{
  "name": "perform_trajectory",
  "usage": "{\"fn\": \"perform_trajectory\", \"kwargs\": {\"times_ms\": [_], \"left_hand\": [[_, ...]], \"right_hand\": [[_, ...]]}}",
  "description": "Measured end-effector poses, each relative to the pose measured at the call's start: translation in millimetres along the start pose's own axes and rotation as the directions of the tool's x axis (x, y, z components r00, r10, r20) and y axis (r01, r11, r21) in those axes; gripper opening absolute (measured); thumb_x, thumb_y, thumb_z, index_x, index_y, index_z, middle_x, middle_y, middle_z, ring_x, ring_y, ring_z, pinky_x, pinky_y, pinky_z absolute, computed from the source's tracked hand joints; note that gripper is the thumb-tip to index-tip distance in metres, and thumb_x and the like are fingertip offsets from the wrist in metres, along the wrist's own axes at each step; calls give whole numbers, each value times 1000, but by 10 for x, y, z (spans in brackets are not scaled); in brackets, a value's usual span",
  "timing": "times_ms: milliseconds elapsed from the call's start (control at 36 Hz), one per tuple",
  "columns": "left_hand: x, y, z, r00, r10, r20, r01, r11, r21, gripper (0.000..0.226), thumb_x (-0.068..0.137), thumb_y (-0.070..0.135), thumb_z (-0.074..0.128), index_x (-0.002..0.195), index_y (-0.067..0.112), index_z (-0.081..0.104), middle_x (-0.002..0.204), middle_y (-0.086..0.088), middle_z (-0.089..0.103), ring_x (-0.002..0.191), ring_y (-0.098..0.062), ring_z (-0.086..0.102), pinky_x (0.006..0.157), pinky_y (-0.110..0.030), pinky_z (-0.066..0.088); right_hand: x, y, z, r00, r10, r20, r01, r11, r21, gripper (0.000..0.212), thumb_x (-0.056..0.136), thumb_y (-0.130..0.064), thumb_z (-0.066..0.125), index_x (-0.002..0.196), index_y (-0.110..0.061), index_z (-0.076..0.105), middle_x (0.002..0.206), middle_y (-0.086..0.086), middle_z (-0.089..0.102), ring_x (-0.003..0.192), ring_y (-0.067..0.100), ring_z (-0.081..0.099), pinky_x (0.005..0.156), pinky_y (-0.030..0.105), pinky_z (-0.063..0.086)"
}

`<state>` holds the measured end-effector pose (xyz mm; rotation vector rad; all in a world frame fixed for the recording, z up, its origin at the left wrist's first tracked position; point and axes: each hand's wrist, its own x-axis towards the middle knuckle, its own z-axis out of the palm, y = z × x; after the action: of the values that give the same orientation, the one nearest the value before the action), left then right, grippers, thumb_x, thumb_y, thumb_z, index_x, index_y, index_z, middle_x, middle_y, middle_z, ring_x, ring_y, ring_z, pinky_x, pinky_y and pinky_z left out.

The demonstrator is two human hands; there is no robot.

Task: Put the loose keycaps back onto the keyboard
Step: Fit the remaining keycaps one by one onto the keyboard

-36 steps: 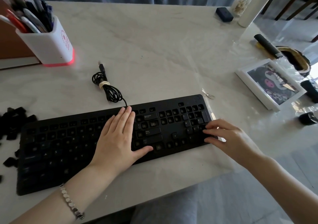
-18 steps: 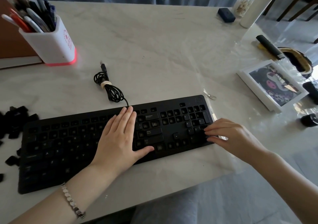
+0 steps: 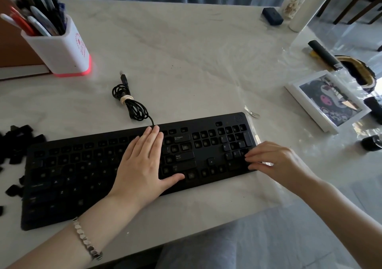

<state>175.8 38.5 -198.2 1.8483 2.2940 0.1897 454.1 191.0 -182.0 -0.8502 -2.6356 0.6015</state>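
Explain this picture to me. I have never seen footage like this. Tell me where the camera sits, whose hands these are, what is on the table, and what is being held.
There is no machine here. A person wears a camera on the head, so this single view looks forward and down at their own bare hands.

On the pale table lies a black keyboard with many key places bare. The loose keycaps are piled off its left end. Behind it are its bundled cable and a white pen holder. A picture frame lies at the right.

The left hand lies flat on the keyboard and holds nothing. The right hand has its fingertips at the number pad. Whether they hold a keycap cannot be seen.
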Motion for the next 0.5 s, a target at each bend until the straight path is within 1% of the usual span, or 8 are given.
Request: {"fn": "perform_trajectory", "kwargs": {"times_ms": [83, 167, 194, 250, 306, 389, 500], "left_hand": [[0, 2, 6, 1000, 1, -6, -1, 1000, -3, 99, 74, 75, 34, 135, -2, 43, 143, -17, 43, 134, -25, 33, 110, -35, 16], [-1, -2, 11, 1000, 3, -7, -3, 1000, -2, 100, 74, 75, 34, 135, -3, 43, 143, -18, 43, 135, -25, 32, 110, -36, 17], [-2, -4, 13, 1000, 3, -7, -3, 1000, -1, 100, 73, 75, 34, 135, -3, 43, 143, -18, 43, 135, -25, 32, 110, -36, 17], [0, -3, 13, 1000, 3, -11, -3, 1000, -2, 100, 73, 75, 34, 135, -3, 43, 143, -18, 43, 134, -25, 30, 110, -36, 17], [0, 3, 8, 1000, 3, -12, -3, 1000, -1, 99, 73, 74, 35, 135, -3, 44, 142, -18, 44, 134, -25, 32, 110, -36, 18], [1, 4, 0, 1000, 0, -6, 0, 1000, 9, 99, 73, 75, 34, 134, -3, 44, 142, -18, 44, 133, -28, 37, 109, -36, 18], [1, 4, -4, 1000, -1, -2, 1, 1000, 13, 100, 74, 75, 34, 135, -3, 43, 142, -18, 44, 133, -27, 35, 109, -35, 17]], "right_hand": [[-65, 20, 78, 998, -41, -53, 38, 997, -66, 15, 76, -15, 67, 86, -9, 76, 91, -5, 70, 89, 1, 55, 83, 9, 44], [-182, 25, 182, 975, -177, -136, 142, 962, -232, 25, 87, -21, 56, 92, -6, 75, 97, 3, 71, 93, 10, 56, 81, 23, 49], [-217, 23, 213, 962, -221, -162, 166, 940, -297, 27, 89, -23, 54, 94, -5, 74, 100, 3, 71, 95, 12, 56, 79, 27, 49], [-263, 17, 256, 943, -267, -200, 176, 907, -382, 26, 90, -23, 54, 96, -6, 74, 105, 1, 70, 97, 14, 56, 77, 30, 48], [-280, 10, 273, 941, -262, -216, 161, 904, -396, 24, 90, -21, 55, 99, -8, 73, 108, -2, 69, 98, 14, 56, 75, 31, 47], [-267, 20, 276, 947, -228, -226, 142, 928, -344, 24, 90, -18, 53, 97, -9, 74, 106, -2, 70, 96, 13, 56, 73, 32, 48], [-255, 45, 275, 941, -243, -234, 169, 939, -299, 19, 87, -16, 59, 92, -8, 75, 103, -1, 71, 94, 14, 59, 73, 33, 52]]}}
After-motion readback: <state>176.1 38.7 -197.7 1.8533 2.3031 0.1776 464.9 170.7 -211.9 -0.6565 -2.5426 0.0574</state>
